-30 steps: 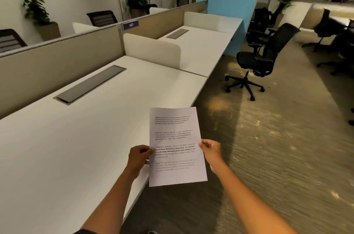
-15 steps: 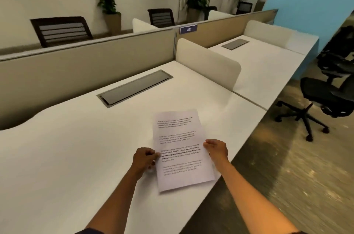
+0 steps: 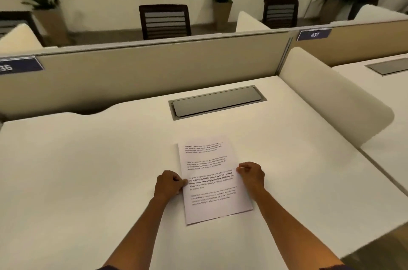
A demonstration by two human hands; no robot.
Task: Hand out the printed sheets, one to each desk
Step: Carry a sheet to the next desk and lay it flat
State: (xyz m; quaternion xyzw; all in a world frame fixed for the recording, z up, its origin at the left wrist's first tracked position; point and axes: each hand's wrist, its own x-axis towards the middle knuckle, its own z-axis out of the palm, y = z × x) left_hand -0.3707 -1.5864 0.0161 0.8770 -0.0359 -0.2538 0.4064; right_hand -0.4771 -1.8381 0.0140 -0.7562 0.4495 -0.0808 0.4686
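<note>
The printed sheets (image 3: 212, 181), white paper with several blocks of black text, hover low over the white desk (image 3: 88, 170) in the middle of the view, tilted slightly to the right. My left hand (image 3: 169, 185) pinches their left edge at mid-height. On the opposite edge my right hand (image 3: 251, 173) grips them the same way. Whether the paper touches the desktop cannot be told.
A grey cable flap (image 3: 217, 101) is set into the desk behind the sheets. A beige partition (image 3: 154, 71) with number tags closes the back. A white side divider (image 3: 331, 97) separates the neighbouring desk (image 3: 388, 101) on the right. Chairs and potted plants stand beyond.
The view has swung left to face this desk squarely. The sheets, held in both hands, have moved from over the desk's edge to above its middle and lower.
</note>
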